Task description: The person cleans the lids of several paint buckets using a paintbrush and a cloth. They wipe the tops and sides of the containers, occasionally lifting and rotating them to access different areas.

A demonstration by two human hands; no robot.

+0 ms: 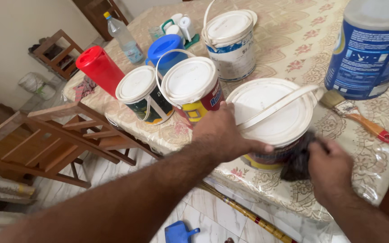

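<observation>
The left hand (223, 132), fingers curled, steadies the white-lidded paint can (271, 117) at the table's (293, 49) near edge; the right hand (329, 168) pinches a dark cloth (299, 157) against its side. Better to brace firmly while wiping.

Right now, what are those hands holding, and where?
Left hand grips the paint bucket at its lid rim; right hand presses a dark cloth against its side.

Just left of the grip stand two smaller paint cans (190, 87) (142, 94). Beyond them are a red jug (99, 68), a blue jug (165, 47) and a bottle (124, 38). A brush (359, 116) lies to the right, before a big blue tub (372, 47).
</observation>
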